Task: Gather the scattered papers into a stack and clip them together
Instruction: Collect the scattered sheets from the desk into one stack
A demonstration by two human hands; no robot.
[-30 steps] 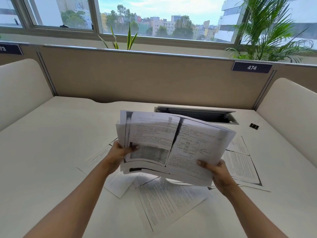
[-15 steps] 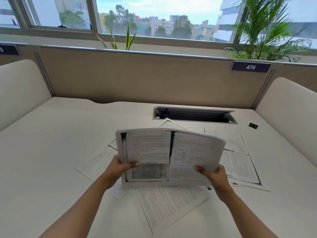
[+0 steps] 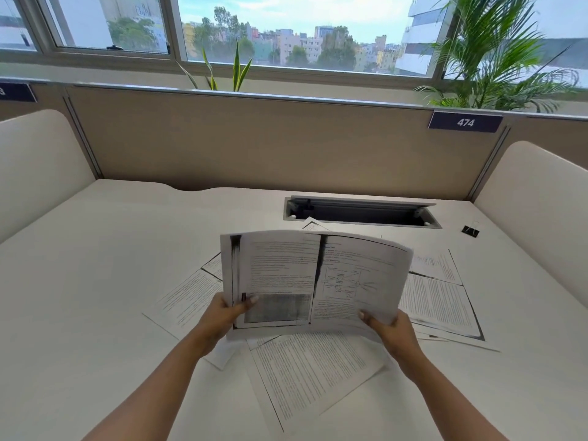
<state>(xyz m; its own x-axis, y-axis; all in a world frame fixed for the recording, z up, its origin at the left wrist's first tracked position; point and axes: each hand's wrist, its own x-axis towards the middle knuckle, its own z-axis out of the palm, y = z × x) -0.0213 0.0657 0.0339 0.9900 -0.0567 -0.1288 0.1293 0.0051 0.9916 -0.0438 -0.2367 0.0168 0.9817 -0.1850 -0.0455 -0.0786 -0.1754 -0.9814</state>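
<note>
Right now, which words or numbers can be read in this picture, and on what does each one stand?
"474": white digits on the dark label at the right of the partition.
Second dark label, far left: cut off by the picture edge, only part of one digit shows, not surely readable.
Lifted stack of papers: printed text and a diagram, too blurred to read.
Loose papers on the desk: print too small to read.
</note>
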